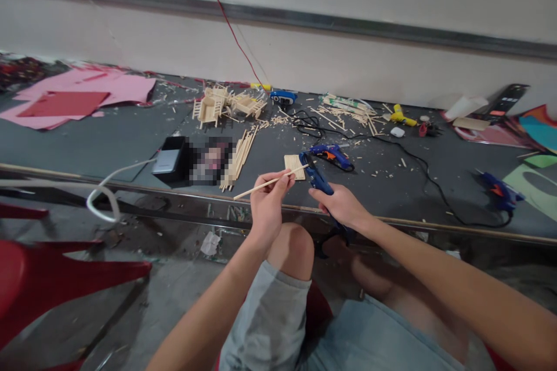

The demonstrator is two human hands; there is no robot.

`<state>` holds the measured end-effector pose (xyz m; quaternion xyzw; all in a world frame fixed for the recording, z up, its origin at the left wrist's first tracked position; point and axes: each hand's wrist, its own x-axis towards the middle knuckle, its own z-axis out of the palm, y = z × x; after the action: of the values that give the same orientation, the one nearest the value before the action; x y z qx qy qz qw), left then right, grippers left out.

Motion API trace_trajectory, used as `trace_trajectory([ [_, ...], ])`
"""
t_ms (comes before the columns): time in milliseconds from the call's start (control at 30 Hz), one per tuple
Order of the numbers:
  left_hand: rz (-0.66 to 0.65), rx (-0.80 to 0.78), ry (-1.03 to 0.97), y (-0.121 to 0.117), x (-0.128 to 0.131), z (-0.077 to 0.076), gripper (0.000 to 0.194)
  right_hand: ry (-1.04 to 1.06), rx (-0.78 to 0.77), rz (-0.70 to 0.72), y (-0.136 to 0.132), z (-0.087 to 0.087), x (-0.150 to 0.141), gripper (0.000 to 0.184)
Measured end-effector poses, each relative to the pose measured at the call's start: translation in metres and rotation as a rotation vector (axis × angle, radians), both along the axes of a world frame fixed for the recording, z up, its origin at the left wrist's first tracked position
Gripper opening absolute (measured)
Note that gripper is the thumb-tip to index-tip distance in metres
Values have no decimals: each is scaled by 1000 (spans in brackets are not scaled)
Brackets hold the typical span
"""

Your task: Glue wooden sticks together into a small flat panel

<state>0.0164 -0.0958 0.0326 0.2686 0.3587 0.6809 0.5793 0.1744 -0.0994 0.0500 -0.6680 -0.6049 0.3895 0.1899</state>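
Note:
My left hand [270, 200] is closed on a thin wooden stick [256, 188], pinched between thumb and fingers and held slantwise over the table's front edge. The stick's right end lies at the jaws of a blue hand cutter [319, 177], and whether the jaws touch it I cannot tell. My right hand [342, 203] is wrapped round the cutter's handles. Just behind the stick lies a small flat panel of wooden sticks [293, 166], partly hidden by the stick and the cutter. A bundle of loose sticks [245, 153] lies to the left of the panel.
Small stick-built furniture pieces [209, 107] stand at the back. A blue glue gun [333, 155] lies behind the cutter, another glue gun [500, 190] far right, joined to a black cable [409, 151]. A black-and-grey box [169, 159] with a white cable stands left. Stick scraps litter the table.

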Motion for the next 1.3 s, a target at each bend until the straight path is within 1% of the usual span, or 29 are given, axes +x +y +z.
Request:
trace_trajectory([
  [100,8,-33,-69,4,1,-1,18,-16,-3,-54,5,-4,3,42],
  [233,34,-61,-125,10,-3,0,23,-3,-90,-166,15,-12,19,47],
  [300,7,-69,-104,12,-9,-1,24,-23,-83,-184,18,-14,33,50],
  [367,-42,-87,-36,16,-16,-4,24,-72,-67,-184,20,-14,49,52],
  [433,-88,-126,94,22,-26,-8,22,-161,-58,-170,20,-11,66,54],
  [500,-142,-179,304,31,-38,-13,17,-308,-40,-154,20,-7,81,56],
  [567,-255,-196,633,41,-51,-18,10,-486,-7,-159,21,-2,96,59],
  [633,-354,-181,1093,52,-62,-23,13,-616,-4,-178,23,1,109,63],
  [700,-354,-186,1260,63,-71,-25,13,-684,-45,-205,26,1,122,68],
  [767,-328,-184,1365,74,-78,-24,11,-715,-96,-234,28,-3,135,71],
  [833,-295,-172,1481,85,-83,-21,15,-733,-129,-259,29,-8,145,74],
  [867,-278,-168,1572,90,-86,-19,19,-739,-142,-266,29,-10,149,74],
  [967,-245,-158,1925,105,-92,-14,30,-758,-171,-266,29,-16,156,74],
  [1000,-241,-156,1979,110,-95,-12,32,-760,-175,-264,29,-18,156,74],
  [1067,-258,-166,2019,119,-98,-10,32,-761,-177,-264,29,-19,157,76],
  [1200,-339,-232,2029,132,-100,-7,27,-762,-191,-270,32,-22,158,80],
  [1300,-389,-242,2005,140,-99,-4,19,-762,-189,-269,34,-24,160,81],
])
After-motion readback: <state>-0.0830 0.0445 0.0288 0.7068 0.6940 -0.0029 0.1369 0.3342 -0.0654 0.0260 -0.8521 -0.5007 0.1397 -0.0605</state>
